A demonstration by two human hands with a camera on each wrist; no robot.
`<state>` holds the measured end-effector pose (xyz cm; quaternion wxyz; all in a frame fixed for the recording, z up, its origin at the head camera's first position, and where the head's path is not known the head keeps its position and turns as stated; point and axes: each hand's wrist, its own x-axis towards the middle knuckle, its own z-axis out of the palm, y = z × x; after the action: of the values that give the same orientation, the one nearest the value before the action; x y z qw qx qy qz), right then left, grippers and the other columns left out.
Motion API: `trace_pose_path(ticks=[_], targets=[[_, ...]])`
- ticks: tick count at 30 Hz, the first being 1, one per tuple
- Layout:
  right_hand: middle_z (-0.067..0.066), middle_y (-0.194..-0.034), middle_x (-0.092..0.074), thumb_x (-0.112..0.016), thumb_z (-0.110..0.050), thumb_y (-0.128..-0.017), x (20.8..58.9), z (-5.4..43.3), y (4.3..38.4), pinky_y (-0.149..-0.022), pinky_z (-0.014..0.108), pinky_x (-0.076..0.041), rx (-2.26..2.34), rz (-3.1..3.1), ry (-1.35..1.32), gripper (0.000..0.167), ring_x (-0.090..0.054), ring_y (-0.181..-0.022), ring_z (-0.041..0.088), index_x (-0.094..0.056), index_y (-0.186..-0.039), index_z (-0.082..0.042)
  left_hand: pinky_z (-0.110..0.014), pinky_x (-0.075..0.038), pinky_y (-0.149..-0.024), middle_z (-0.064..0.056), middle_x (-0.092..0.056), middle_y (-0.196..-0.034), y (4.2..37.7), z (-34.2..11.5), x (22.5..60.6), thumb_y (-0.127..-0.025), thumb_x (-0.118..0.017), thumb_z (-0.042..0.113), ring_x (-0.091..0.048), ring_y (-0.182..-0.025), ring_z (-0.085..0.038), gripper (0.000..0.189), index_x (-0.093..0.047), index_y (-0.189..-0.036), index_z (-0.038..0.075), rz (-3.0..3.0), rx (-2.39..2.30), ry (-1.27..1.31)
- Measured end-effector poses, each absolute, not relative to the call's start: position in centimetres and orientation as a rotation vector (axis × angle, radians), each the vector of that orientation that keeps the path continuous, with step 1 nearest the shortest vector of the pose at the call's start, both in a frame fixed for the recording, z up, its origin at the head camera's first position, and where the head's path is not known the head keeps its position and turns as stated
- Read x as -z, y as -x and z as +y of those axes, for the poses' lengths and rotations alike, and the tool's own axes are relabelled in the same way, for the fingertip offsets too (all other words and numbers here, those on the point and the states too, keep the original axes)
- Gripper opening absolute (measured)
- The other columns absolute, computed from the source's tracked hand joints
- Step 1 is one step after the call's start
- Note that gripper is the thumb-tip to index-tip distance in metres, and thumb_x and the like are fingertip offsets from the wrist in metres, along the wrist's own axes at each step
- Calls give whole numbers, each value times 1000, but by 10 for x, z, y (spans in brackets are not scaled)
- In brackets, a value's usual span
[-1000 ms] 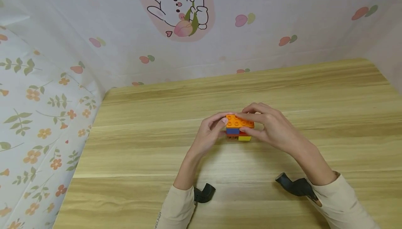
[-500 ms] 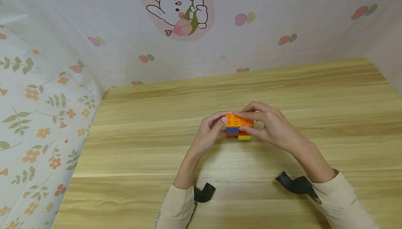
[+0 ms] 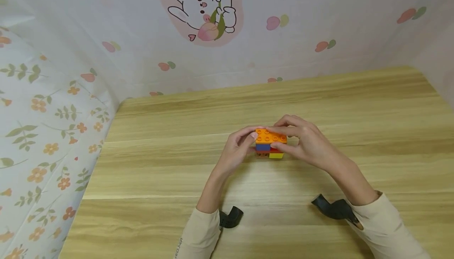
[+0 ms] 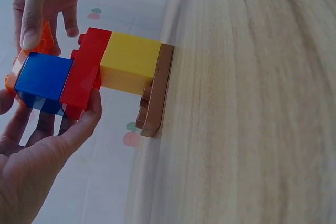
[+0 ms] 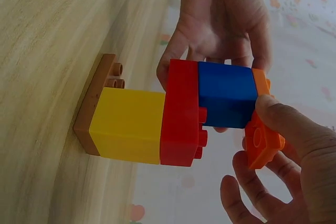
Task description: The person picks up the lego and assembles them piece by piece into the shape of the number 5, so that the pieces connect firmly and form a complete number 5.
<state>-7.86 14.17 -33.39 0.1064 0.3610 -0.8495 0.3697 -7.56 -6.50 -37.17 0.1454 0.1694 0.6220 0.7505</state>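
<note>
A small tower of toy building bricks stands on the table. At its foot is a thin brown brick point(image 4: 157, 98), with a yellow brick point(image 5: 128, 124) on one end. Above that lies a long red brick point(image 5: 180, 111), then a blue brick point(image 5: 226, 93), and an orange brick point(image 3: 271, 138) tops it, jutting out past the blue one on the right. My left hand point(image 3: 235, 148) holds the tower's left side, fingers around the red and blue bricks and thumb at the orange one. My right hand point(image 3: 310, 144) pinches the orange brick's overhanging end between thumb and fingers.
The tower is on a wood-grain table point(image 3: 159, 164). A white printed cloth point(image 3: 124, 22) hangs behind and along the left side. Black curved wrist mounts stick out by the left sleeve point(image 3: 200, 231) and the right sleeve point(image 3: 386, 227).
</note>
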Motion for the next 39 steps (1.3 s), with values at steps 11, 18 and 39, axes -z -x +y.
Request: trace_pose_path(ticks=[11,18,39], targets=[[1,-94,-64,-82,-5,-67,332,145,78,-66,29,-47,-1019,-2493,-1031,39,-54,-85,15,-71,-104,-3,-45,-49,-85,-21,-51,-126,76,-61,373,-101,-38,8,-56,-105,-22,33,-49,-127,-8,1817,-2136,-474],[2,-93,-66,-83,-6,-66,333,146,79,-67,28,-42,-1008,-2484,-1003,38,-48,-85,16,-72,-102,-3,-43,-46,-90,-17,-54,-123,77,-60,373,-101,-41,14,-56,-107,-22,33,-53,-125,-5,1868,-2118,-474],[6,-122,-54,-83,-21,-68,328,155,75,-90,47,-40,-1037,-2498,-1015,64,-46,-112,24,-57,-126,-9,-52,-38,-96,-22,-51,-128,65,-72,337,-104,-20,17,-47,-117,-31,44,-45,-132,-6,2182,-1971,-516]])
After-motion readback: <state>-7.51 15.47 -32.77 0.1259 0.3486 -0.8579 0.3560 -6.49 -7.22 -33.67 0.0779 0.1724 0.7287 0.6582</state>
